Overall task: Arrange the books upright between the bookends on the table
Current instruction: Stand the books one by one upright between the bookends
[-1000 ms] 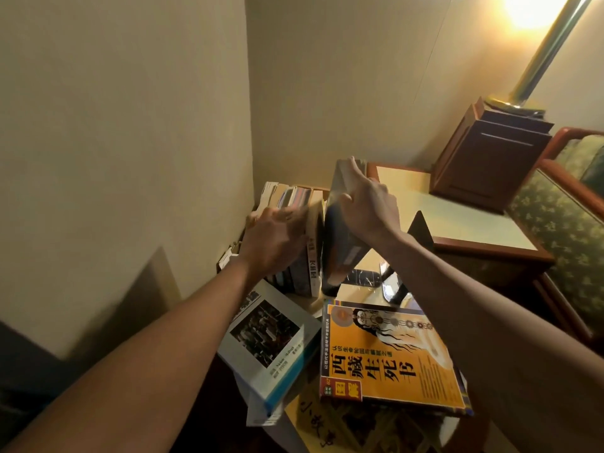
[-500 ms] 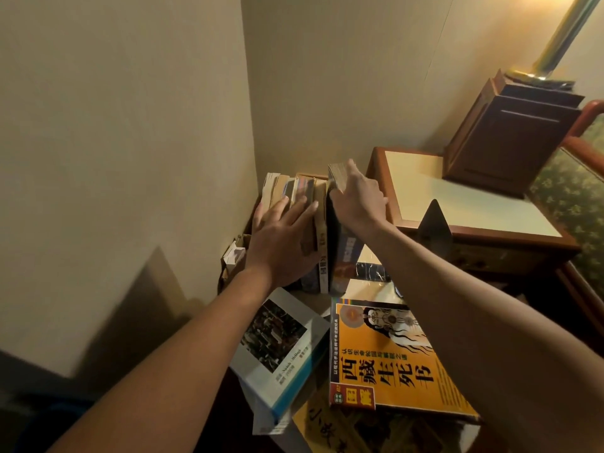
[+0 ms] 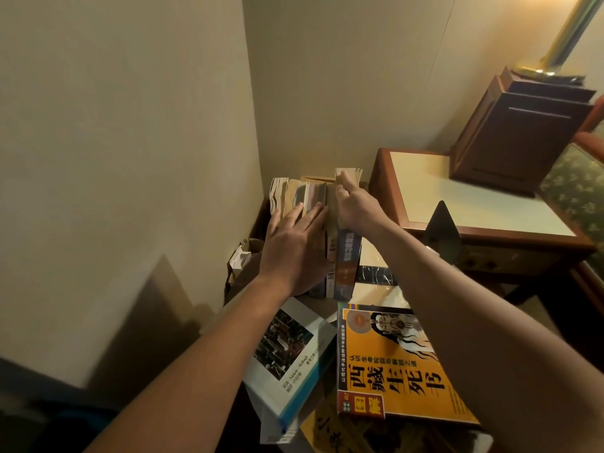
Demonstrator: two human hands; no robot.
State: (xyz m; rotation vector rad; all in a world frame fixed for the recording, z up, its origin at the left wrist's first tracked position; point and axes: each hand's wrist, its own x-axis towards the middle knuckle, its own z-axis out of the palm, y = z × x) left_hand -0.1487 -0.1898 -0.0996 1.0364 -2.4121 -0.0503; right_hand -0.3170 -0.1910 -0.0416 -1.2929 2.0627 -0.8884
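Note:
A row of upright books (image 3: 294,194) stands in the corner against the wall. My left hand (image 3: 291,246) lies flat with straight fingers against the near side of the row. My right hand (image 3: 354,207) grips the top of a blue-spined book (image 3: 346,259), which stands upright at the right end of the row. A black triangular bookend (image 3: 441,230) stands apart to the right. An orange-covered book (image 3: 392,364) and a white book with a photo cover (image 3: 291,354) lie flat in front. The left bookend is hidden.
A wooden side table with a pale top (image 3: 457,191) stands to the right, carrying a dark wooden box (image 3: 516,132) and a brass lamp pole (image 3: 568,31). A patterned armchair (image 3: 575,191) is at the far right. Small cardboard pieces (image 3: 243,256) sit by the wall.
My right hand has brought the blue-spined book from tilted to upright against the row. My left hand has flattened, fingers straight, on the row's side.

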